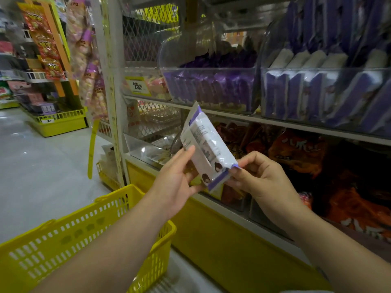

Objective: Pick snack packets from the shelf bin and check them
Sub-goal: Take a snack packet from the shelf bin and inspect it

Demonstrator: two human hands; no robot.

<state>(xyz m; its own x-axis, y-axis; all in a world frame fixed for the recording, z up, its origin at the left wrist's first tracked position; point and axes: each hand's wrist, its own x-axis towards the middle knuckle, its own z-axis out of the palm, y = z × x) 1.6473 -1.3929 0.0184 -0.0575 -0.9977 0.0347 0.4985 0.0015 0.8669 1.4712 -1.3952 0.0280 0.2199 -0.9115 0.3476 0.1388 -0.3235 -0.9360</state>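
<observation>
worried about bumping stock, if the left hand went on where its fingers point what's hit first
The left hand holds the snack packet, so that first; beyond, likely the clear bin, depth unclear.

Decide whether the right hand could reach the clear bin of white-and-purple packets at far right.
Likely yes: nothing stands between the right hand and the clear bin above it, though it pinches a packet.

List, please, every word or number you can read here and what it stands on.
"25": on the yellow price tag at the shelf edge; the smaller characters after it are blurred.
Print on the packet, held by the left hand and right hand: too small to read.
White lettering on the orange bags: blurred.
Lettering on the hanging strips: blurred.
</observation>
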